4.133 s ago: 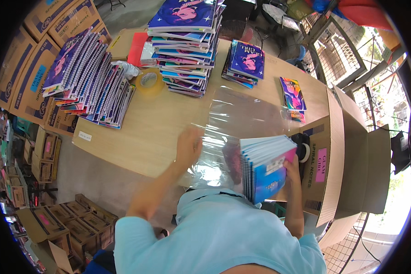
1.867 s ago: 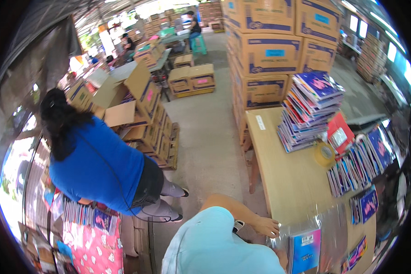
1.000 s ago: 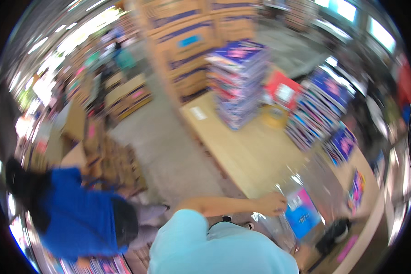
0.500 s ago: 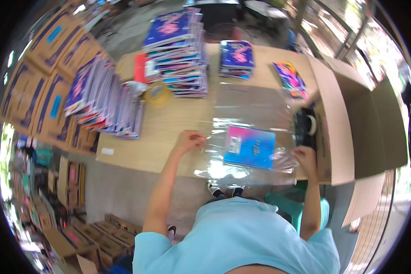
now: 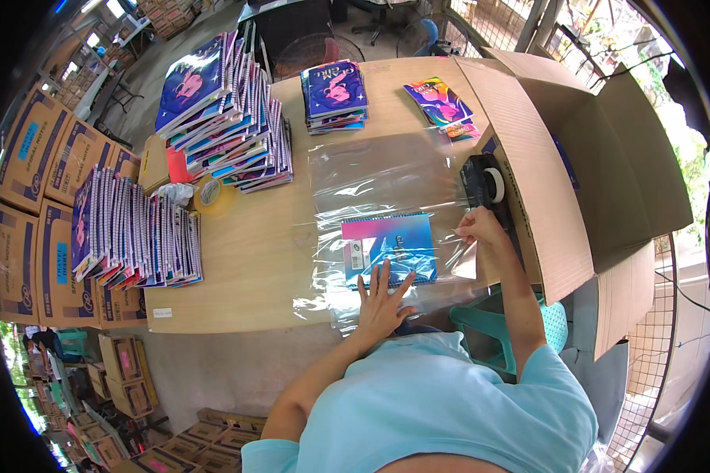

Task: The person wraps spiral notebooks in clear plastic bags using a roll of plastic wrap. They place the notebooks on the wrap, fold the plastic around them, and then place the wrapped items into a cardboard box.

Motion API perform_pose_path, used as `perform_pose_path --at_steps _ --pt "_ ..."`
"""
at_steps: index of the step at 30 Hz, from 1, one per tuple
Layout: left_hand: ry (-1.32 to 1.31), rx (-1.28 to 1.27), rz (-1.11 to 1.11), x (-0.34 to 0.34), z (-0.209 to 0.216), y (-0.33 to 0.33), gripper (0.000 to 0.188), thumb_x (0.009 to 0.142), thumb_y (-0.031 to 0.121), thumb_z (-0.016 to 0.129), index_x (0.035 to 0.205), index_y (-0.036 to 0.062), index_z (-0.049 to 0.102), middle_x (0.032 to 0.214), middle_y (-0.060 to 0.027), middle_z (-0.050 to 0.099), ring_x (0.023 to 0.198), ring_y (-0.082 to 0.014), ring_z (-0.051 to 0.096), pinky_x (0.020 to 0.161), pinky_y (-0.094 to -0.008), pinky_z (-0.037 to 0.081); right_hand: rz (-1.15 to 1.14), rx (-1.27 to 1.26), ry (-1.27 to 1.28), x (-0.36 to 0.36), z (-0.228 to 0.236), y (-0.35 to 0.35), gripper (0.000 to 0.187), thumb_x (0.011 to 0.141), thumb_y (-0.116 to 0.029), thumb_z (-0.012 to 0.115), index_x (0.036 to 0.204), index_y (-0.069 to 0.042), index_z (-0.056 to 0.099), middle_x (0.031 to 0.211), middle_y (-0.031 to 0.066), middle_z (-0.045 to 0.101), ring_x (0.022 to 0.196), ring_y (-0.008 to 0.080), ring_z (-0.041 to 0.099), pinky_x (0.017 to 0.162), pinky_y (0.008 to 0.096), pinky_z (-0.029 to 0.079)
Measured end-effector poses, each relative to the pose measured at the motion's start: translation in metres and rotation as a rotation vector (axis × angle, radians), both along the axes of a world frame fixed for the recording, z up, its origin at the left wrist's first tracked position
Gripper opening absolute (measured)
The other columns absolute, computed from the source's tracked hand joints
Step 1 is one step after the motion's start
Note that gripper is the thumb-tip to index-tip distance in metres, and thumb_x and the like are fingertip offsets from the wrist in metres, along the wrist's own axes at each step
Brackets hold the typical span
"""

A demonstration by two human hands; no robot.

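Note:
A pink-and-blue spiral notebook (image 5: pixel 410 246) lies on the table with clear plastic film (image 5: pixel 379 169) spread about it. My left hand (image 5: pixel 384 303) presses flat on the notebook's near edge, fingers spread and holding nothing. To the right of the notebook, my right hand (image 5: pixel 483 226) is closed in a pinch on the film's right edge, where creases run toward the fingertips. Just beyond that hand stands a black tape dispenser (image 5: pixel 475 180) with a white roll.
An open cardboard box (image 5: pixel 532 177) fills the table's right side. Spiral notebooks are stacked at far left (image 5: pixel 193 87), left (image 5: pixel 138 229) and back (image 5: pixel 334 94). Colourful booklets (image 5: pixel 442 105) lie near the box. Tape (image 5: pixel 210 193) sits by the stacks; a green stool (image 5: pixel 489 331) is below.
My left hand has moved right and nearer, from the film's left edge onto the notebook. My right hand has gone up toward the tape dispenser. The view has shifted.

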State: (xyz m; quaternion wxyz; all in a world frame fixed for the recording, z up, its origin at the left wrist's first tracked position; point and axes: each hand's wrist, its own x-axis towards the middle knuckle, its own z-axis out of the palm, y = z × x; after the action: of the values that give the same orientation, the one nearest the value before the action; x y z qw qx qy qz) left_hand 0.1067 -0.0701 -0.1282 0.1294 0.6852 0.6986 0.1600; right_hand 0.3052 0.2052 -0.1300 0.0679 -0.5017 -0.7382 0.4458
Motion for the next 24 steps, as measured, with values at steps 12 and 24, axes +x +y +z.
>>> perform_pose_path --at_steps 12,24 --pt "0.038 -0.018 0.036 -0.003 0.001 0.005 0.07 0.078 0.049 0.069 0.141 0.0386 0.043 0.151 -0.0214 0.023 0.135 -0.0446 0.029 0.1 -0.0701 0.026 0.387 1.145 -0.185 -0.215 -0.04 0.045 0.021 0.08 -0.022 0.066 0.097 -0.01 0.07 0.131 0.0104 0.056 0.122 0.034 0.049 0.098 0.0401 0.044" --pt "-0.027 0.145 0.188 -0.004 0.004 0.017 0.071 0.077 0.04 0.074 0.138 0.0149 0.046 0.138 -0.0202 0.038 0.124 -0.039 0.04 0.101 -0.0614 0.028 0.751 0.195 -0.083 -0.201 0.023 0.087 0.031 0.062 -0.027 0.081 0.088 -0.013 0.075 0.078 0.0078 0.071 0.077 0.026 0.068 0.069 0.0403 0.054"
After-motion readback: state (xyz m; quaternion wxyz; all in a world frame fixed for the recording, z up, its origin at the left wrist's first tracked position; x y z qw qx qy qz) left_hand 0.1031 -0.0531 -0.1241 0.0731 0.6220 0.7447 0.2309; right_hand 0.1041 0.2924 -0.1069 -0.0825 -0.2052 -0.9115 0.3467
